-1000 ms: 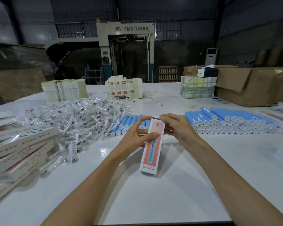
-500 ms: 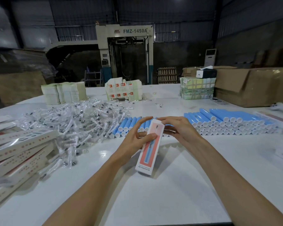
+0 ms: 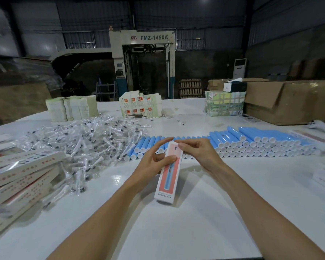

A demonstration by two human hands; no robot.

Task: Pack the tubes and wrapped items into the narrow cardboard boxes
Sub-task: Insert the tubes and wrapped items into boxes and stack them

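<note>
Box (image 3: 168, 171), narrow and pink-fronted, held tilted over the table (image 3: 176, 231), lower end toward the viewer. Far left of the grip lies a stack (image 3: 21, 169) of similar boxes; nearer the grip is a heap of wrapped items (image 3: 79, 143). The left hand (image 3: 152, 162) grips the box's upper half, thumb across the front, fingers behind. The right hand (image 3: 199, 152) pinches the top end, apparently at the flap; whether that is tucked in cannot be told. Right of the grip, tubes (image 3: 261, 143) lie in rows. The box looks light, thin-walled and easily crushed, so it is best held by its long edges rather than its broad faces.
</note>
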